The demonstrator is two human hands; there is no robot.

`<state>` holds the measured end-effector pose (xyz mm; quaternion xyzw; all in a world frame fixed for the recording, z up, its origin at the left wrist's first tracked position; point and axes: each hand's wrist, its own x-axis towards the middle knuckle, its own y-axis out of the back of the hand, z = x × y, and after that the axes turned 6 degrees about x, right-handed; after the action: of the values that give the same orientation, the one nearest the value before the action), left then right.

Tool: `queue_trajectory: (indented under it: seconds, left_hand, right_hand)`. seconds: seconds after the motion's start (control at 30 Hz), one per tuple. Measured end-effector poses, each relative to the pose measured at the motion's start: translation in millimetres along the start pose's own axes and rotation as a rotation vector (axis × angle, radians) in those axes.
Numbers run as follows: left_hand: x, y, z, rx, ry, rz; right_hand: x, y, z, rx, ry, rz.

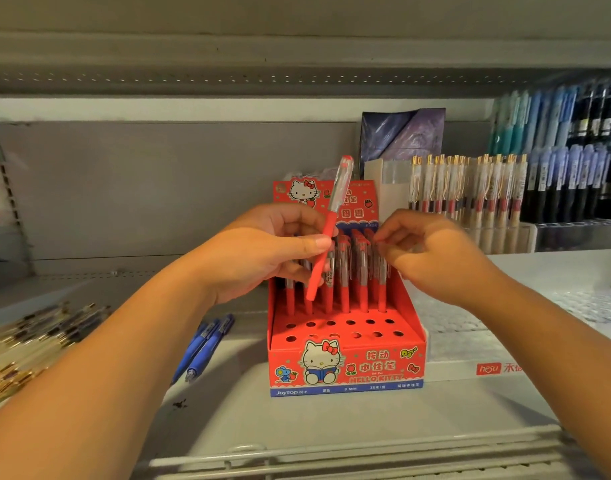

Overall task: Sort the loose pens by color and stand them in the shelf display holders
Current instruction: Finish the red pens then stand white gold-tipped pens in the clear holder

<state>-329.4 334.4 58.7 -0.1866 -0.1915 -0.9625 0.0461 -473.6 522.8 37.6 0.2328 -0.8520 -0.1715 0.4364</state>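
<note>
A: Holder?
B: Red box (345, 367) on the shelf (297, 417); standing pens (363, 292) occupy its rear rows.
A: Hands?
B: Left hand (262, 251) pinches a tilted red pen (326, 233) above the box. Right hand (432, 258) has its fingers curled at the standing pens' tops; grip not determinable.
A: Shelf?
B: Blue pens (208, 344) lie left of the box.

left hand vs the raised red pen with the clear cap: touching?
Touching. The head view shows the left hand pinching the red pen with the clear cap between thumb and fingers at mid-barrel.
</note>
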Motion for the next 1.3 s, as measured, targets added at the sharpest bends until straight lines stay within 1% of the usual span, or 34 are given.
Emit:
queue_trajectory:
  seconds: [0.1, 0.17, 0.2, 0.27, 0.33, 0.37, 0.4, 0.5, 0.57, 0.63, 0.7, 0.77, 0.8, 0.83, 0.87, 0.93, 0.97, 1.03, 1.17, 1.23, 1.3]
  left_hand:
    - [0.1, -1.0, 0.1, 0.037, -0.027, 0.041]
    - [0.0, -2.6, 0.6, 0.079, -0.048, 0.072]
    - [-0.3, -3.5, 0.9, 0.106, -0.056, 0.086]
    - [-0.6, -5.4, 2.1, 0.159, -0.061, 0.116]
    - [-0.9, -7.9, 3.1, 0.234, -0.067, 0.152]
    - [-0.8, -9.6, 4.1, 0.282, -0.073, 0.167]
    - [-0.8, -11.1, 5.1, 0.318, -0.083, 0.177]
    - [-4.7, -12.4, 8.1, 0.396, -0.112, 0.223]
    - [-10.8, -10.1, 8.8, 0.516, -0.133, 0.266]
    - [-16.9, -5.7, 6.4, 0.626, -0.149, 0.321]
    - [-22.9, 0.2, 2.0, 0.656, -0.105, 0.436]
    - [-28.5, 6.8, -4.7, 0.604, 0.047, 0.554]
    - [-31.5, 8.8, -8.7, 0.559, 0.159, 0.564]
    - [-34.9, 8.9, -13.0, 0.512, 0.268, 0.532]
    - [-38.2, 7.5, -17.3, 0.469, 0.356, 0.463]
    - [-44.8, 0.8, -22.0, 0.401, 0.464, 0.314]
    - [-47.4, -3.0, -23.4, 0.360, 0.492, 0.267]
    - [-50.5, -8.6, -25.3, 0.265, 0.516, 0.235]
    - [-54.4, -11.3, -26.7, 0.142, 0.501, 0.244]
    - [-55.6, -11.8, -26.8, 0.108, 0.490, 0.236]
    - [-56.4, -12.1, -27.0, 0.080, 0.482, 0.224]
  right_hand:
    - [-3.0, 1.7, -4.5, -0.177, 0.082, 0.036]
    - [-3.4, 1.5, -8.9, -0.197, 0.138, 0.113]
    - [-3.1, 1.0, -13.1, -0.110, 0.143, 0.158]
    - [-1.2, -0.1, -27.2, 0.242, 0.097, 0.204]
    - [-1.1, -5.5, -41.8, 0.573, 0.039, 0.189]
    - [-1.5, -9.1, -46.8, 0.668, 0.018, 0.173]
    - [-2.1, -12.7, -51.0, 0.717, 0.007, 0.165]
    - [-2.8, -22.8, -59.9, 0.759, -0.002, 0.177]
    - [-2.4, -27.5, -64.0, 0.785, -0.004, 0.189]
    - [-1.0, -31.1, -66.4, 0.786, 0.005, 0.203]
    - [-0.3, -35.4, -68.4, 0.736, 0.022, 0.194]
    - [-0.3, -40.5, -70.6, 0.652, 0.043, 0.162]
    - [-0.4, -43.3, -71.2, 0.617, 0.051, 0.141]
    - [-0.4, -46.7, -71.4, 0.592, 0.055, 0.121]
    - [-0.3, -49.9, -71.1, 0.573, 0.054, 0.102]
    - [-0.2, -56.5, -69.4, 0.543, 0.049, 0.060]
    - [0.0, -59.7, -68.2, 0.532, 0.045, 0.041]
    - [-0.6, -64.6, -65.1, 0.519, 0.028, 0.013]
    - [-1.8, -70.3, -60.2, 0.464, 0.004, -0.028]
    - [-3.3, -71.4, -59.6, 0.398, 0.007, -0.054]
    - [-6.7, -72.8, -59.3, 0.271, 0.016, -0.112]
